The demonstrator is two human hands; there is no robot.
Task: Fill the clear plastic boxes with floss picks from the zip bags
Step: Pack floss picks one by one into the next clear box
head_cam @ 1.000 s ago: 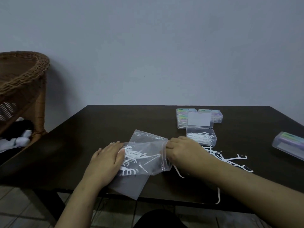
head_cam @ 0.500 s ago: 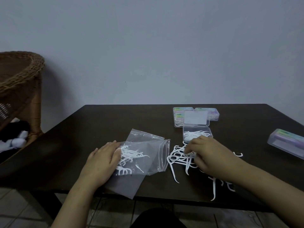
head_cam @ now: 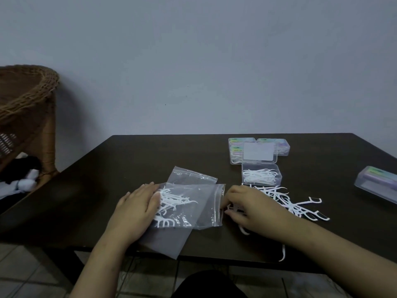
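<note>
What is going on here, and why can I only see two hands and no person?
The camera sits on the person's head and looks down, so you see only their arms and hands. The left hand lies flat on a clear zip bag that has white floss picks inside. The right hand is curled over a loose pile of floss picks on the dark table; whether it grips any is hidden. Behind the pile stands an open clear box, partly filled with picks. More boxes sit behind it, and another closed box lies far right. A wicker chair stands to the left.
</note>
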